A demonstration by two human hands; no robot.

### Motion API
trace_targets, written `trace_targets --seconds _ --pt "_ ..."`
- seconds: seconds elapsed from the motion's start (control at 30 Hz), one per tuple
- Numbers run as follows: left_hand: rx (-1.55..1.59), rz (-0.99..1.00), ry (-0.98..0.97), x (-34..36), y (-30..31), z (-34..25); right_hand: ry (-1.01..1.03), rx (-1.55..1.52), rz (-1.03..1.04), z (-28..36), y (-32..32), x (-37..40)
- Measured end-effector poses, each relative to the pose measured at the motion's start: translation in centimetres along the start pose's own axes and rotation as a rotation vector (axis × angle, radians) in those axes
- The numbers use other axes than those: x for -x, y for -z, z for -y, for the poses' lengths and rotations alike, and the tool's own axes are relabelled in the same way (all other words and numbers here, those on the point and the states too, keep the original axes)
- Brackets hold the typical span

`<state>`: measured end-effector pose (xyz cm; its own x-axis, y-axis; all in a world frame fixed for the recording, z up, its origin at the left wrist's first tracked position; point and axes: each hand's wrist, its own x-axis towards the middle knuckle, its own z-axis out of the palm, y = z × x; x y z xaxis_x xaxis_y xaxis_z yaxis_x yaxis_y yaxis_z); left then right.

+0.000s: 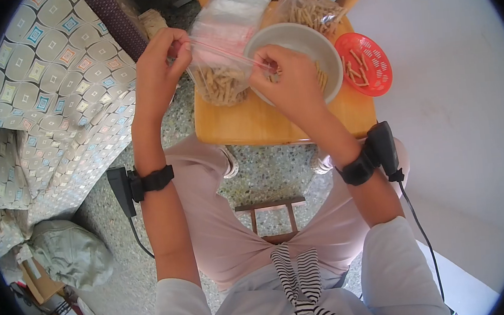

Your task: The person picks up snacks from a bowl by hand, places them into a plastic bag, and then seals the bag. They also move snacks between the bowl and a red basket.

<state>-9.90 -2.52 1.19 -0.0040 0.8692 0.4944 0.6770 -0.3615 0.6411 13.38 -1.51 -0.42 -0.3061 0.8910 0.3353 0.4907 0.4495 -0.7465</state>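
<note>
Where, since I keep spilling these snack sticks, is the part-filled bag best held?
At the red zip strip along its top, one end per hand, coming in from the sides. The bag stands with the sticks sagging in its bottom, so the top edge is flat and empty. The left hand and right hand pinch it there, stretching the strip taut.

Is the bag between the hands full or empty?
Partly full: sticks sit low in the bag; left hand and right hand pinch its top.
</note>
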Motion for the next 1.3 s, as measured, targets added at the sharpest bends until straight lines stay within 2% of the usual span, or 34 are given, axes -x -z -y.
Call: trace_targets --seconds 0.1,0.17,0.7,0.77,0.9,1.0,1.07,1.1,1.17,1.3 --pt "0.026 0.011 0.032 0.0 0.1 -0.1 0.027 -0.014 0.001 -0.4 0.2 0.2" --pt "0.002 0.014 0.043 0.0 0.1 -0.3 0.103 0.098 -0.05 -0.6 0.1 0.4" --pt "0.005 -0.022 0.03 -0.3 0.0 0.6 0.065 0.042 -0.02 -1.1 1.8 0.9" --pt "0.017 0.055 0.133 -0.2 0.0 0.6 0.096 0.019 -0.009 -1.4 1.8 1.2" --pt "0.107 0.169 0.198 0.0 -0.5 0.8 0.048 -0.03 0.008 -2.8 2.3 0.9" --pt "0.161 0.441 0.159 0.9 -2.0 1.7 0.003 0.137 0.039 -3.9 2.5 0.7" --pt "0.113 0.431 0.131 1.5 -3.4 2.4 0.03 0.361 0.129 -4.8 2.2 0.9" --pt "0.068 0.42 0.101 1.5 -4.0 2.7 0.031 0.359 0.125 -5.0 2.2 0.9" --pt "0.066 0.402 0.143 1.4 -4.6 3.2 0.0 0.412 0.373 -5.0 2.4 1.3" --pt "-0.007 0.342 0.263 1.2 -6.2 2.7 0.131 0.291 0.364 -6.0 1.2 2.5"
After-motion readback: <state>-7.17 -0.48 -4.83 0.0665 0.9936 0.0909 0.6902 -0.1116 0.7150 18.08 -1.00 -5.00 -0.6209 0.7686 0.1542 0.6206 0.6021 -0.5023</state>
